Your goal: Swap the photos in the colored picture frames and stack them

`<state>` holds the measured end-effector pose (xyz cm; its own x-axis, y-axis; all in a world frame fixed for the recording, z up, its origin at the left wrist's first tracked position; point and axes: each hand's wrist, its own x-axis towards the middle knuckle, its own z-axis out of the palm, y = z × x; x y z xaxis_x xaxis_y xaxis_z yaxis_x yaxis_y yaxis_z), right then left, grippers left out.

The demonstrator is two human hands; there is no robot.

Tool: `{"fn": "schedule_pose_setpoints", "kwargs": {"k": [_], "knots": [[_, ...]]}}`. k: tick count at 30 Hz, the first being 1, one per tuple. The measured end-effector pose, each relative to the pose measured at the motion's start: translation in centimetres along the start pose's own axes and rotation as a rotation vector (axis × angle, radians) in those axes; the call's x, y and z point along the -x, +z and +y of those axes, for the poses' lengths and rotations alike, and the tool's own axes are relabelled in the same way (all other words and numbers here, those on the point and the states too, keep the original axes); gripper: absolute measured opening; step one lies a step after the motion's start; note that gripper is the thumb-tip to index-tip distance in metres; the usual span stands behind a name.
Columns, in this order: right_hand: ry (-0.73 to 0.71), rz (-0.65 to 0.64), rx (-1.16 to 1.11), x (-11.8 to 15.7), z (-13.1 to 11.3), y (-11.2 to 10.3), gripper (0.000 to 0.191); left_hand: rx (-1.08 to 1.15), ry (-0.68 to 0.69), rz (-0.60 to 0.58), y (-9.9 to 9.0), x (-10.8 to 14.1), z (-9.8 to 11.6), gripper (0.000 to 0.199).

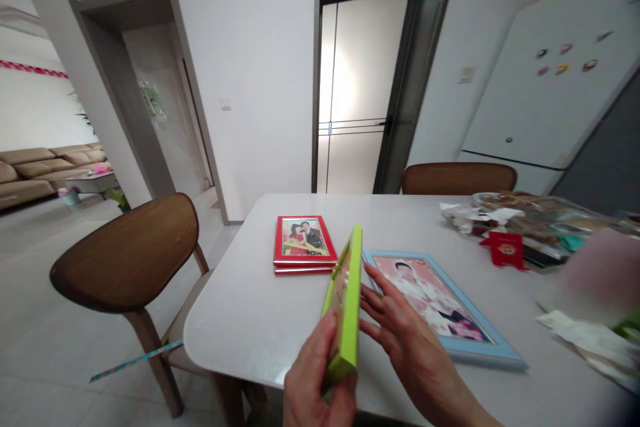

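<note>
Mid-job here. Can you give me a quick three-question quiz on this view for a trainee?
1. Which hand grips the green frame?
2. True or false: the blue frame lies face down on the table.
3. How do the red frames lie?
A) side by side
B) one on top of the other
C) standing on edge

Key:
1. The left hand.
2. False; its picture faces up.
3. B

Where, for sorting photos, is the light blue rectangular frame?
Head view: the blue frame lies on the white table, right of the lime green frame, partly behind the right hand.
</note>
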<state>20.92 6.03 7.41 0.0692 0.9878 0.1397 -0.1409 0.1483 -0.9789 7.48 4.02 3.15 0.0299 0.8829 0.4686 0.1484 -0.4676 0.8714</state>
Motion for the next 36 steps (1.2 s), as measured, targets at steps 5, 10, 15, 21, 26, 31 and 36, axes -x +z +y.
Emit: {"fn": "schedule_pose_setpoints", "kwargs": {"k": [5, 10, 15, 21, 26, 31, 36], "knots": [[0.209, 0.051, -0.015, 1.8, 0.7, -1.7, 0.069, -0.330, 0.307, -0.336, -0.1, 1.9, -1.6, 0.037], [0.195, 0.014, 0.213, 0.3, 4.4, -2.7, 0.068, -0.472, 0.399, -0.640, 0.3, 1.9, -4.0, 0.047], [0.119, -0.012, 0.668, -0.9, 6.9, -3.6, 0.063, -0.550, 0.237, -0.627, -1.3, 0.7, -4.2, 0.049], [-0.020, -0.083, 1.111, -1.2, 6.6, -3.9, 0.043, -0.620, -0.114, -0.218, -4.9, -1.6, -6.3, 0.048], [-0.094, -0.115, 1.210, -2.0, 6.2, -3.2, 0.036, -0.495, -0.183, -0.166, -5.0, -1.5, -7.3, 0.048], [-0.076, -0.131, 1.293, -3.1, 6.6, -2.5, 0.024, -0.416, -0.207, -0.121, -4.7, -1.3, -7.1, 0.049], [-0.092, -0.124, 1.336, -3.5, 6.8, -2.7, 0.023, -0.459, -0.182, -0.139, -4.7, -1.2, -7.5, 0.049]]}}
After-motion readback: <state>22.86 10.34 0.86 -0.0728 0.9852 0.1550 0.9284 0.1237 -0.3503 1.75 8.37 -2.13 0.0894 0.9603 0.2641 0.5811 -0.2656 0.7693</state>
